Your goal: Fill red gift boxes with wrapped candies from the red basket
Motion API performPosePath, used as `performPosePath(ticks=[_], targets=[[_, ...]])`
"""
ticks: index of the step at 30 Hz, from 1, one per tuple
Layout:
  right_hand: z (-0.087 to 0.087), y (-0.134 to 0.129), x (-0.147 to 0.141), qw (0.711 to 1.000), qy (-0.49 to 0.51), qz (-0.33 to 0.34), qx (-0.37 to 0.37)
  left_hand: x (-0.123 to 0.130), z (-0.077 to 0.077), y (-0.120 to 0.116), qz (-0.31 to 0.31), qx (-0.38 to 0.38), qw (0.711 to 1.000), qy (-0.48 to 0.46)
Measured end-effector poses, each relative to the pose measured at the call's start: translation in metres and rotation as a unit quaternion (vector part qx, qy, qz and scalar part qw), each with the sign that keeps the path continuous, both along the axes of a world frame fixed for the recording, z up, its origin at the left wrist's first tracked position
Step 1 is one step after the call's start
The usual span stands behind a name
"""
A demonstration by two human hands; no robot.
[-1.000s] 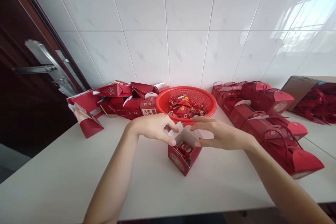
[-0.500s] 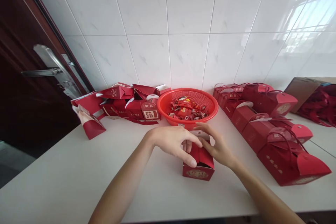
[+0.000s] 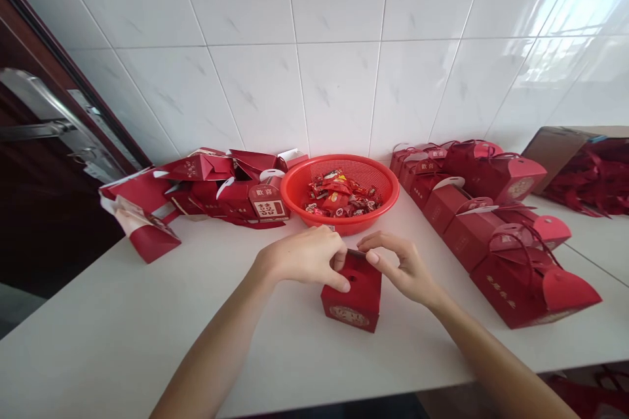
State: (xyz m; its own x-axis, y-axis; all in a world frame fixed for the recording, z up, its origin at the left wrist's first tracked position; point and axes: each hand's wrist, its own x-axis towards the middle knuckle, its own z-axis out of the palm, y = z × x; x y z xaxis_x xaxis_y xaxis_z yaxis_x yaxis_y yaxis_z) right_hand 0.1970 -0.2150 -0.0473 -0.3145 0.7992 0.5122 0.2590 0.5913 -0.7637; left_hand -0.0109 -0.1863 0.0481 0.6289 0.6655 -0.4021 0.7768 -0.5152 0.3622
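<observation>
A small red candy box (image 3: 351,306) with a gold round emblem on its near side rests on the white table in front of me. My left hand (image 3: 308,256) is bent over its left side, the thumb lying on the red top near a small hole. The left fingertips are partly hidden behind the box. At the back right edge of the top, my right hand (image 3: 401,270) pinches a flap between thumb and forefinger. Just behind both hands stands a red plastic basket (image 3: 339,228) with wrapped candies (image 3: 339,193) in it.
To the right, red boxes with cord handles (image 3: 501,275) stand in rows. A brown carton (image 3: 555,150) of dark red stuff sits beyond them. Several unclosed red boxes (image 3: 206,193) are piled at the left, near the door handle (image 3: 37,131). A tiled wall (image 3: 246,91) closes the back.
The box top looks flatter: its near flap now lies over the centre gap, showing a hole. The box is turned slightly. My right thumb and forefinger have closed on the back edge.
</observation>
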Motion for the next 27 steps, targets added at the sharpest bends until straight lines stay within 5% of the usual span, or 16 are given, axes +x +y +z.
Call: performPosePath(ticks=[7, 17, 27], targets=[[-0.004, -0.001, -0.001, 0.996, -0.058, 0.063, 0.033, -0.003, 0.001, 0.0, 0.026, 0.053, 0.998, 0.035], [-0.006, -0.002, -0.002, 0.989, -0.102, 0.08, 0.072, 0.001, -0.007, 0.01, -0.005, -0.028, 1.0, -0.004], [0.003, -0.002, 0.008, 0.971, -0.231, 0.065, -0.002, 0.003, -0.007, 0.01, 0.056, 0.014, 0.998, 0.01]])
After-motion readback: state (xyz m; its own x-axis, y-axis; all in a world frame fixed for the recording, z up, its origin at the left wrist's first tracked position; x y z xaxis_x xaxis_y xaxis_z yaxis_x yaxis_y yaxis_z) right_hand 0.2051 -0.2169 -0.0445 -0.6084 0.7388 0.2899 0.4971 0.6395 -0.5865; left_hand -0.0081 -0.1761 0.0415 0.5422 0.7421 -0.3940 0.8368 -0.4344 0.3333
